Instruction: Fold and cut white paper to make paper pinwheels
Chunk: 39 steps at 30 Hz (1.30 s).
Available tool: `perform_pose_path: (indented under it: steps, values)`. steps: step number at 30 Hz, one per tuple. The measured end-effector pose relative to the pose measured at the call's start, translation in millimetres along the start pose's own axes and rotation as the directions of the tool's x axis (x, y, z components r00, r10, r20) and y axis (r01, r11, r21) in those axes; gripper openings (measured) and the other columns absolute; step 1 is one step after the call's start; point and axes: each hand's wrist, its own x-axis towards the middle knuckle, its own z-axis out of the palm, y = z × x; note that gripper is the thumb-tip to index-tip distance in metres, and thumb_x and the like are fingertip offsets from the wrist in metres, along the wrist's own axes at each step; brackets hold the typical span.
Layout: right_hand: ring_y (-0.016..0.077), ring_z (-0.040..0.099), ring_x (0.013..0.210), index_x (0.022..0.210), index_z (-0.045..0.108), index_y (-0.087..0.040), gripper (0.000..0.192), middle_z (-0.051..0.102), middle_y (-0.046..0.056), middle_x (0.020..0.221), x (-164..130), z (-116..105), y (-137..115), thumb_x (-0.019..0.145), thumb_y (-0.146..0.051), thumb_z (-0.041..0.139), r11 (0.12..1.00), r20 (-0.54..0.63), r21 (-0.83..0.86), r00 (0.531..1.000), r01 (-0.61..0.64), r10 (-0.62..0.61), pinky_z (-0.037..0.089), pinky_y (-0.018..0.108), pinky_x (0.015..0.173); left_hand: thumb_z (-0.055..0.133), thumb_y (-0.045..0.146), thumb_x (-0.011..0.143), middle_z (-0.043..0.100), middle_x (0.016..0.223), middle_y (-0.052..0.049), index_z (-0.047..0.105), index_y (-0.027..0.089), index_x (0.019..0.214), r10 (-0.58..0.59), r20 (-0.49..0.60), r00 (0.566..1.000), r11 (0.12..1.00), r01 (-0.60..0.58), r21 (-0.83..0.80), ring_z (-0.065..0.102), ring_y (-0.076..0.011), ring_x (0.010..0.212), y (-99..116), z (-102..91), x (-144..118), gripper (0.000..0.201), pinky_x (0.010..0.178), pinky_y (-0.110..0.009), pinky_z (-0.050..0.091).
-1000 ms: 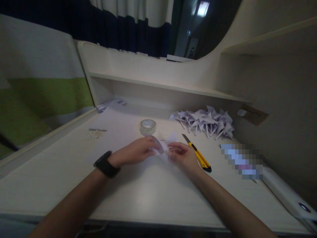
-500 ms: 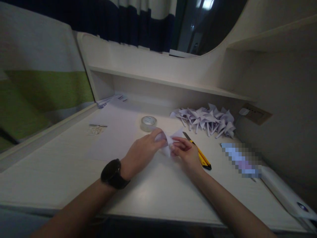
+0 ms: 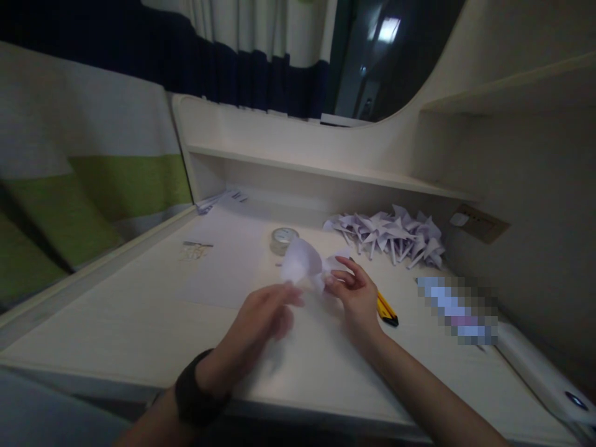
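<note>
Since the earlier frame the left hand (image 3: 261,316) has dropped back, fingers loosely open and blurred, leaving the right hand (image 3: 356,292) alone pinching the folded paper (image 3: 302,264) above mid-surface (image 3: 139,292); a one-sided grip could crease it.

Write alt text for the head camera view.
Two bare hands work a folded white paper piece above a pale desk: the right hand pinches it, the blurred left hand is just below. Behind lie a tape roll, a yellow utility knife and a heap of paper pinwheels.
</note>
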Motion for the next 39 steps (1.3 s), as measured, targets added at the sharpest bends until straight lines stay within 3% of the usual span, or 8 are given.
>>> perform_pose_path:
  steps: [5, 13, 18, 21, 24, 31, 35, 39]
  values:
    - [0.0169, 0.065, 0.071, 0.117, 0.058, -0.024, 0.061, 0.066, 0.001, 0.081, -8.9, 8.2, 5.9, 0.061, -0.027, 0.083, 0.995, -0.037, 0.009, 0.995, 0.096, -0.096, 0.057, 0.031, 0.066, 0.050, 0.049, 0.092, 0.053, 0.059, 0.002, 0.065, 0.009, 0.100, -0.210, 0.127, 0.969, 0.800, 0.246, -0.548, 0.033, -0.0005, 0.034, 16.2, 4.0, 30.0, 0.043, 0.030, -0.013, 0.018]
    - [0.0191, 0.066, 0.077, 0.119, 0.055, -0.025, 0.057, 0.066, 0.003, 0.088, -13.9, 10.3, 17.9, 0.067, -0.024, 0.079, 0.987, 0.001, -0.060, 0.988, 0.151, -0.151, 0.057, 0.035, 0.074, 0.049, 0.039, 0.096, 0.041, 0.049, 0.008, 0.057, 0.011, 0.082, -0.244, 0.096, 0.965, 0.664, 0.238, -0.708, 0.026, 0.0012, 0.028, 32.4, 15.9, 68.2, 0.032, 0.027, -0.009, 0.014]
    - [0.0182, 0.067, 0.074, 0.121, 0.056, -0.027, 0.050, 0.068, 0.003, 0.095, -13.1, 4.0, 19.3, 0.073, -0.025, 0.073, 0.929, 0.069, -0.268, 0.967, 0.256, -0.246, 0.056, 0.031, 0.067, 0.066, 0.023, 0.084, 0.045, 0.055, 0.008, 0.051, 0.014, 0.072, -0.211, 0.002, 0.977, 0.738, 0.161, -0.656, 0.030, 0.0007, 0.033, 20.1, 22.1, 79.4, 0.021, 0.029, -0.011, 0.016]
    - [0.0170, 0.067, 0.068, 0.123, 0.058, -0.027, 0.041, 0.070, 0.004, 0.096, -8.9, -5.0, 19.9, 0.083, -0.024, 0.063, 0.743, 0.232, -0.508, 0.900, 0.436, -0.370, 0.054, 0.029, 0.064, 0.074, 0.029, 0.075, 0.053, 0.065, 0.004, 0.060, 0.012, 0.079, -0.074, -0.049, 0.996, 0.865, 0.040, -0.500, 0.037, 0.0000, 0.041, 4.4, 23.1, 82.3, 0.023, 0.034, -0.010, 0.021]
    - [0.0185, 0.068, 0.075, 0.126, 0.059, -0.025, 0.037, 0.071, 0.007, 0.100, -2.2, -14.7, 20.0, 0.090, -0.022, 0.051, 0.431, 0.425, -0.683, 0.801, 0.590, -0.423, 0.052, 0.028, 0.067, 0.074, 0.039, 0.073, 0.054, 0.064, 0.002, 0.066, 0.011, 0.079, 0.029, -0.065, 0.998, 0.968, -0.044, -0.248, 0.043, -0.0032, 0.048, -8.3, 21.1, 83.9, 0.030, 0.038, -0.012, 0.026]
    - [0.0154, 0.066, 0.062, 0.139, 0.047, -0.026, 0.057, 0.072, 0.007, 0.097, 6.9, -25.2, 7.8, 0.084, -0.010, 0.049, -0.184, 0.630, -0.777, 0.736, 0.602, -0.247, 0.043, 0.023, 0.053, 0.064, 0.041, 0.079, 0.052, 0.049, 0.002, 0.069, 0.013, 0.072, 0.166, 0.012, 0.986, 0.973, -0.166, 0.157, 0.038, -0.0067, 0.039, -13.5, 16.9, 91.9, 0.030, 0.038, -0.019, 0.025]
    - [0.0191, 0.067, 0.063, 0.139, 0.046, -0.018, 0.053, 0.071, 0.011, 0.092, 9.0, -21.2, -2.6, 0.086, -0.014, 0.048, -0.342, 0.660, -0.728, 0.742, 0.595, -0.114, 0.043, 0.027, 0.052, 0.062, 0.039, 0.079, 0.054, 0.050, 0.001, 0.067, 0.014, 0.069, 0.186, 0.061, 0.981, 0.961, -0.195, 0.195, 0.040, -0.0074, 0.040, -15.1, 16.8, 98.5, 0.028, 0.039, -0.019, 0.027]
    - [0.0206, 0.067, 0.064, 0.127, 0.052, -0.013, 0.037, 0.071, 0.011, 0.082, 10.2, -11.5, -12.5, 0.091, -0.016, 0.043, -0.368, 0.617, -0.739, 0.787, 0.564, -0.034, 0.040, 0.028, 0.052, 0.059, 0.032, 0.081, 0.057, 0.051, 0.001, 0.068, 0.014, 0.073, 0.170, 0.116, 0.979, 0.952, -0.194, 0.238, 0.039, -0.0072, 0.039, -12.3, 17.3, 100.3, 0.022, 0.038, -0.019, 0.027]
